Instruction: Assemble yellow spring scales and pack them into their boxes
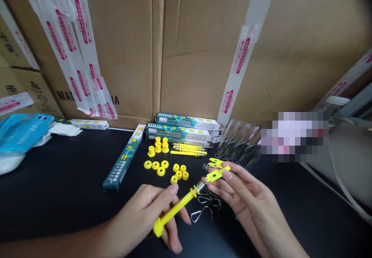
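My left hand grips a yellow plastic rod, which has a flared collar and a metal tip. My right hand pinches a flat yellow plastic plate just beyond that tip, and the two parts look close or touching. Bent wire hooks lie on the table below my hands. Farther up are yellow rings, yellow cups, and slim yellow rods. More flat yellow plates lie beside my right fingertips.
Teal-and-white boxes marked with "力计" lie on the black table, and more are stacked behind. Clear sleeves lie at right. Taped cardboard cartons form the back wall. A blue package sits at left.
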`<state>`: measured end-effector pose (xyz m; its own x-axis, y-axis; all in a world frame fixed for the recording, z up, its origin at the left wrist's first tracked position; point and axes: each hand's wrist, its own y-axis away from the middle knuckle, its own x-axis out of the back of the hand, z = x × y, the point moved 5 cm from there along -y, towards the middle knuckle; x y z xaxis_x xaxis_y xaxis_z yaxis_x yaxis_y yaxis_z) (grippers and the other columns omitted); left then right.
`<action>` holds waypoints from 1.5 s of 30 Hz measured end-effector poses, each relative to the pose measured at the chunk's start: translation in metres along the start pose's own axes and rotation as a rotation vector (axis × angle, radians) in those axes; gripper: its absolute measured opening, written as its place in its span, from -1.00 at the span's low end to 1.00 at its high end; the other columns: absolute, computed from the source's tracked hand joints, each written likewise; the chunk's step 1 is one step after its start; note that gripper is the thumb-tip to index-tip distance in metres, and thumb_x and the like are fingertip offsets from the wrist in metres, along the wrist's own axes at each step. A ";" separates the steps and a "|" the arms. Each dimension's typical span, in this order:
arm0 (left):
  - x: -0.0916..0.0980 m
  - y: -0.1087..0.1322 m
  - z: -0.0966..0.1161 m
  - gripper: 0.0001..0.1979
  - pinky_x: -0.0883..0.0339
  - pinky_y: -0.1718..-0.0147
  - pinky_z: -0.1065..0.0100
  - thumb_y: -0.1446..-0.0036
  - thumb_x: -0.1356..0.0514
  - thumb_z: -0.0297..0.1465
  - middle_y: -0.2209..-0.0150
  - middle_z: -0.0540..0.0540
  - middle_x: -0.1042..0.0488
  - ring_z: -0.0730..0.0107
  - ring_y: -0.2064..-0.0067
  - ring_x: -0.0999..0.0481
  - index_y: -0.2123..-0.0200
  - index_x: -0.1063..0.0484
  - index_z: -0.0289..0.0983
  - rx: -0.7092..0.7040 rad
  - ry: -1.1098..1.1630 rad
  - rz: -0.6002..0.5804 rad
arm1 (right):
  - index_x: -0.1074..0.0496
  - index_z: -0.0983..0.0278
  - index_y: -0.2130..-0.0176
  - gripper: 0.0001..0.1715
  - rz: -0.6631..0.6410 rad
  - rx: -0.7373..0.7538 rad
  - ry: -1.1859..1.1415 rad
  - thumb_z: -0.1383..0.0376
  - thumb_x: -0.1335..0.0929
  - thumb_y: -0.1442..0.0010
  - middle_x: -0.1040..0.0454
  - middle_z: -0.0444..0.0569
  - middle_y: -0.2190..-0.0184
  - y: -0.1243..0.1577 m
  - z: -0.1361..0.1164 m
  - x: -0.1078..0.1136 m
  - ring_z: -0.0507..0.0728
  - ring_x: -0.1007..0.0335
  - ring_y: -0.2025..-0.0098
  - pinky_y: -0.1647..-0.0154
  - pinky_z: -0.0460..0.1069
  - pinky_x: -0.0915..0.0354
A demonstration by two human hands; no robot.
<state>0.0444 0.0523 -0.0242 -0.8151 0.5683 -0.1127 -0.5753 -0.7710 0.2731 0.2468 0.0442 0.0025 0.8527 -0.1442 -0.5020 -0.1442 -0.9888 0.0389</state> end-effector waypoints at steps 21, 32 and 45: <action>-0.003 -0.004 0.002 -0.41 -0.44 0.51 0.48 -0.16 -0.29 0.17 0.46 -0.11 -0.65 0.40 0.52 -0.61 0.28 -0.51 -0.30 0.044 -0.012 -0.144 | -0.68 0.16 0.25 -0.77 -0.253 -0.098 0.225 0.12 -0.62 -0.13 -0.69 -0.13 0.38 0.023 0.029 -0.025 0.05 -0.62 0.35 0.23 -0.12 -0.50; -0.002 -0.004 -0.002 -0.46 -0.43 0.49 0.48 -0.18 -0.31 0.11 0.43 -0.09 -0.66 0.42 0.51 -0.60 0.23 -0.55 -0.30 0.033 -0.027 -0.169 | -0.72 0.10 0.30 -0.80 -0.177 0.015 0.367 0.09 -0.62 -0.08 -0.64 -0.10 0.38 0.026 0.023 -0.026 0.13 -0.54 0.36 0.22 -0.03 -0.49; -0.005 0.004 0.013 -0.42 -0.53 0.25 0.39 -0.26 -0.25 0.10 0.26 -0.24 -0.75 0.34 0.33 -0.69 0.05 -0.65 -0.32 -0.018 -0.073 -0.195 | -0.73 0.10 0.22 -0.78 -0.163 -0.012 0.255 0.13 -0.63 -0.09 -0.62 -0.16 0.42 0.018 0.026 -0.018 0.02 -0.52 0.38 0.30 -0.14 -0.44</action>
<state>0.0472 0.0495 -0.0098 -0.6814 0.7261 -0.0925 -0.7234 -0.6490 0.2356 0.2155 0.0299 -0.0098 0.9629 0.0127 -0.2696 0.0095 -0.9999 -0.0133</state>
